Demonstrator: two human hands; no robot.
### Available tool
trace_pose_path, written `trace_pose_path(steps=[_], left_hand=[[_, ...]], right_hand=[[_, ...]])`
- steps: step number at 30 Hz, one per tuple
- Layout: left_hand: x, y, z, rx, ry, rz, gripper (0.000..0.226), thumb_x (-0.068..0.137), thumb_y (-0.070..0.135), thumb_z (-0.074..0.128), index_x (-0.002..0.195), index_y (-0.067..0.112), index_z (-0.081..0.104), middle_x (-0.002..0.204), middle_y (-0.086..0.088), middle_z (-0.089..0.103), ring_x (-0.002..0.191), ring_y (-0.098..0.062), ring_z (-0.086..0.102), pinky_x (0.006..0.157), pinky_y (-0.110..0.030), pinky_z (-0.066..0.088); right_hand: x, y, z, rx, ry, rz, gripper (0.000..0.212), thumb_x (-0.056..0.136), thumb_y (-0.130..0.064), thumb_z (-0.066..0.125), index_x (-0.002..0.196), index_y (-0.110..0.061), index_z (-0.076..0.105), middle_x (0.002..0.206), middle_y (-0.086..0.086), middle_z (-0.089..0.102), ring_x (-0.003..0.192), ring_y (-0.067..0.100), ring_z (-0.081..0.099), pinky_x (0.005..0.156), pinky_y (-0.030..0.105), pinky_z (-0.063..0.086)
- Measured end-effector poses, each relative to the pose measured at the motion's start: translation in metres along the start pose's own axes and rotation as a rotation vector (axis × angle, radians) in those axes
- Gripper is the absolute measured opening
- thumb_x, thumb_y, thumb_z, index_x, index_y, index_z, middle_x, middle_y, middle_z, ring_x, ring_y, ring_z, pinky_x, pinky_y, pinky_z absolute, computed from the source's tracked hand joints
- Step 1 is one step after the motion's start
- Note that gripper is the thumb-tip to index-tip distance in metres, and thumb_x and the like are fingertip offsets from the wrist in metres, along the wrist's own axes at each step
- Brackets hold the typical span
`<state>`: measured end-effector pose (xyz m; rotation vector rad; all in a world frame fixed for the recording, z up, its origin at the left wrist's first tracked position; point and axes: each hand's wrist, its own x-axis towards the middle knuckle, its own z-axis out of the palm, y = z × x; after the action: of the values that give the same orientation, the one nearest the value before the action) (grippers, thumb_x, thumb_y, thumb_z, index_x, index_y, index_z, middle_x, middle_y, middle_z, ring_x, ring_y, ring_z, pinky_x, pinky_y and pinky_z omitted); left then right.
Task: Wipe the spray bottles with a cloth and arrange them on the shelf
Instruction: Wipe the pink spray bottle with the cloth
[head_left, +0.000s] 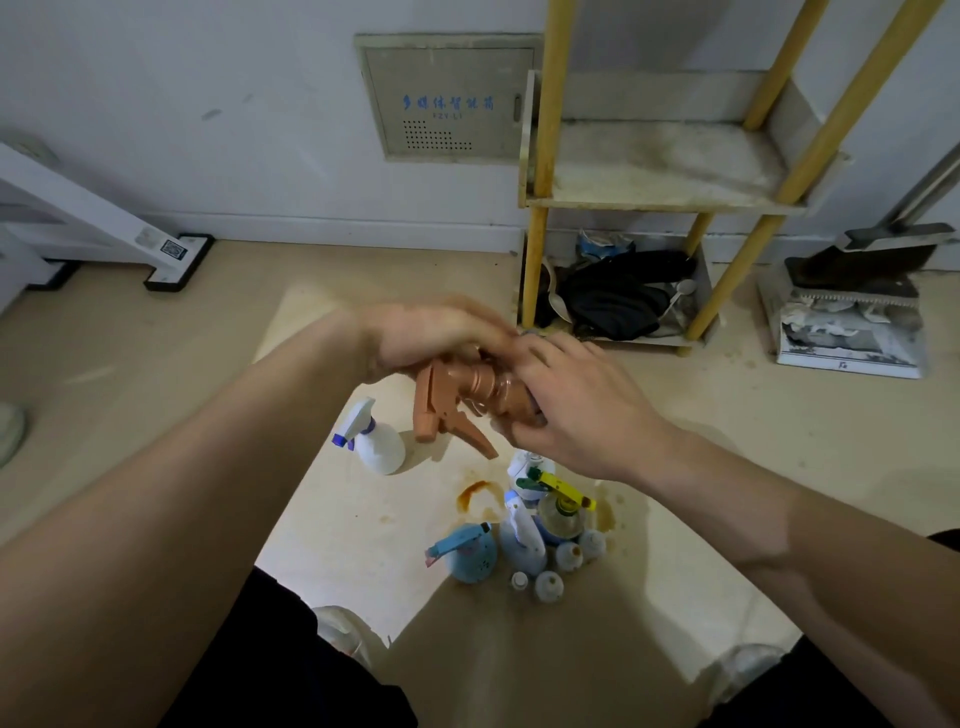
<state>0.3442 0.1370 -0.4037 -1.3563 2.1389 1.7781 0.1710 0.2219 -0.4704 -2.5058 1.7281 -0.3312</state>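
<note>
My left hand (431, 332) and my right hand (576, 400) both grip an orange-brown spray bottle (457, 400) in mid-air above the floor, its trigger pointing down. My right hand covers the bottle's body. No cloth shows. A white bottle with a blue nozzle (376, 441) stands on the floor below. A cluster of bottles sits nearer me: a light blue one (467, 556), one with a yellow-green trigger (558, 499), and several small ones (550, 582). The yellow-posted shelf (654, 171) stands at the back right, its middle board bare and dusty.
The shelf's bottom tier holds black cloth and clutter (618, 296). A dustpan with debris (847, 322) lies right of the shelf. A white rack foot (171, 260) stands at left by the wall. Brown stains (478, 493) mark the floor. My knees frame the bottom.
</note>
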Motion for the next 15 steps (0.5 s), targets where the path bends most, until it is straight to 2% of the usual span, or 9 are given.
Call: trace_pose_path(steps=[2, 4, 6, 8, 10, 12, 15], left_hand=[[-0.004, -0.003, -0.006, -0.218, 0.035, -0.046, 0.052, 0.086, 0.052, 0.063, 0.122, 0.014, 0.066, 0.104, -0.025, 0.072, 0.084, -0.034, 0.072, 0.072, -0.037, 0.058], [-0.003, -0.009, -0.008, -0.353, 0.11, -0.076, 0.061, 0.094, 0.059, 0.047, 0.126, 0.009, 0.064, 0.11, -0.024, 0.071, 0.093, -0.039, 0.07, 0.082, -0.045, 0.057], [-0.001, -0.012, -0.005, -0.423, 0.169, -0.053, 0.058, 0.103, 0.053, 0.037, 0.119, 0.006, 0.067, 0.109, -0.021, 0.073, 0.089, -0.034, 0.072, 0.083, -0.043, 0.057], [0.0, -0.012, 0.003, -0.495, 0.24, -0.003, 0.048, 0.108, 0.041, 0.033, 0.109, 0.009, 0.069, 0.095, -0.014, 0.076, 0.08, -0.027, 0.074, 0.081, -0.041, 0.056], [0.003, -0.013, 0.012, -0.422, 0.302, 0.08, 0.03, 0.107, 0.027, 0.043, 0.109, 0.013, 0.069, 0.095, -0.007, 0.077, 0.087, -0.025, 0.074, 0.08, -0.04, 0.056], [0.007, -0.014, 0.022, -0.228, 0.384, 0.189, 0.015, 0.098, 0.01, 0.059, 0.11, 0.016, 0.067, 0.102, -0.005, 0.075, 0.096, -0.022, 0.071, 0.08, -0.033, 0.057], [0.014, -0.013, 0.039, -0.141, 0.442, 0.323, 0.038, 0.089, -0.001, 0.07, 0.119, 0.016, 0.057, 0.11, -0.005, 0.066, 0.093, -0.013, 0.068, 0.077, -0.019, 0.056]], right_hand=[[0.002, 0.0, -0.002, 0.088, 0.017, 0.06, 0.065, 0.087, -0.059, 0.058, 0.141, -0.028, 0.039, 0.135, -0.006, 0.052, 0.12, 0.021, 0.048, 0.095, 0.039, 0.043], [0.004, 0.002, -0.005, 0.18, 0.062, 0.128, 0.065, 0.087, -0.059, 0.057, 0.141, -0.029, 0.038, 0.133, -0.008, 0.053, 0.117, 0.02, 0.049, 0.092, 0.038, 0.043], [0.007, 0.005, -0.006, 0.217, 0.093, 0.183, 0.064, 0.088, -0.058, 0.058, 0.142, -0.03, 0.038, 0.135, -0.009, 0.052, 0.118, 0.021, 0.049, 0.091, 0.037, 0.043], [0.009, 0.01, -0.007, 0.279, 0.123, 0.249, 0.063, 0.088, -0.055, 0.06, 0.142, -0.031, 0.038, 0.135, -0.009, 0.053, 0.121, 0.021, 0.049, 0.093, 0.039, 0.045], [0.011, 0.015, -0.009, 0.414, 0.188, 0.312, 0.059, 0.087, -0.052, 0.063, 0.138, -0.031, 0.042, 0.131, -0.008, 0.056, 0.118, 0.02, 0.054, 0.093, 0.045, 0.049], [0.013, 0.018, -0.011, 0.54, 0.237, 0.353, 0.053, 0.088, -0.049, 0.065, 0.135, -0.032, 0.047, 0.126, -0.009, 0.06, 0.113, 0.017, 0.059, 0.091, 0.046, 0.05], [0.014, 0.019, -0.016, 0.682, 0.295, 0.407, 0.041, 0.089, -0.048, 0.066, 0.126, -0.036, 0.052, 0.115, -0.015, 0.064, 0.104, 0.01, 0.062, 0.09, 0.043, 0.052]])
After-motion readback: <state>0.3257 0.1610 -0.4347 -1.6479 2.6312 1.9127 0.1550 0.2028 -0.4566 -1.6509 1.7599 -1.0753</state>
